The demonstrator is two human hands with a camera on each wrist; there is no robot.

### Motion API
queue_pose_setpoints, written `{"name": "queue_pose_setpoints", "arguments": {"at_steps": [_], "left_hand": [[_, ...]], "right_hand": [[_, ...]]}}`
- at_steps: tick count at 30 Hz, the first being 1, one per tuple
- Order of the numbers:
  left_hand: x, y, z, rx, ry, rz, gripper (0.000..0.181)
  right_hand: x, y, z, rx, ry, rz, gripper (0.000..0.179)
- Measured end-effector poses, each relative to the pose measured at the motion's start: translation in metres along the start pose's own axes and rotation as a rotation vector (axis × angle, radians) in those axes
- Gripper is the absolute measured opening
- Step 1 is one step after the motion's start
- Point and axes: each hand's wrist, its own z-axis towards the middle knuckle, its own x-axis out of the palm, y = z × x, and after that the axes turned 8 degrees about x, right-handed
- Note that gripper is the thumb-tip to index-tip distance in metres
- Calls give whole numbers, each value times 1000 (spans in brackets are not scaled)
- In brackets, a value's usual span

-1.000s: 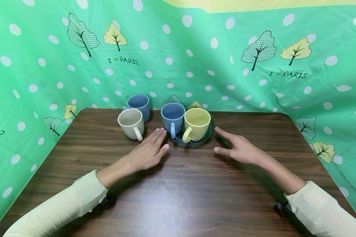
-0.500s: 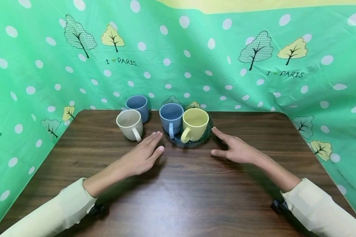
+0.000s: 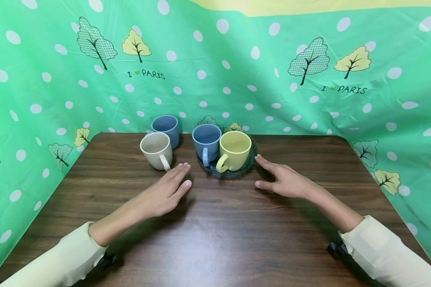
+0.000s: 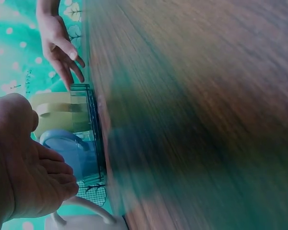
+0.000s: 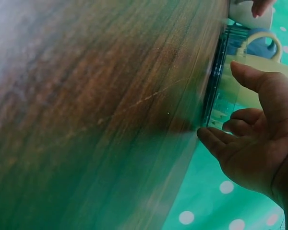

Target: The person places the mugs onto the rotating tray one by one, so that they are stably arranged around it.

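Note:
A blue mug [image 3: 205, 139] and a yellow mug [image 3: 236, 149] stand upright side by side in a clear glass dish [image 3: 225, 174], handles toward the front. My right hand [image 3: 287, 179] is beside the dish's right side, fingertips right at its rim and thumb spread; the right wrist view shows these fingers [image 5: 211, 139] low by the glass. With straight fingers and nothing in it, my left hand [image 3: 165, 193] is over the table, left of the dish and in front of a white mug [image 3: 154, 149]. Behind the white mug stands a second blue mug [image 3: 169, 127], partly hidden.
The dark wooden table [image 3: 215, 239] ends just behind the mugs. A green dotted cloth [image 3: 208, 59] with printed trees hangs around its back and sides.
My left hand has drawn back from the dish, moving left and toward me. My right hand stays by the dish's right rim. The mugs and dish keep their places on the table.

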Motion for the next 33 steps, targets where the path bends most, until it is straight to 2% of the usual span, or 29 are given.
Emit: {"name": "queue_pose_setpoints", "arguments": {"at_steps": [14, 23, 33], "left_hand": [[-8, -1, -16, -37, 1, -26, 65], [-12, 2, -20, -66, 10, -53, 65], [-16, 10, -23, -88, -49, -64, 58]], "right_hand": [[1, 1, -2, -2, -11, -21, 89], [1, 0, -3, -17, -13, -21, 86], [0, 0, -3, -68, 4, -28, 81]]}}
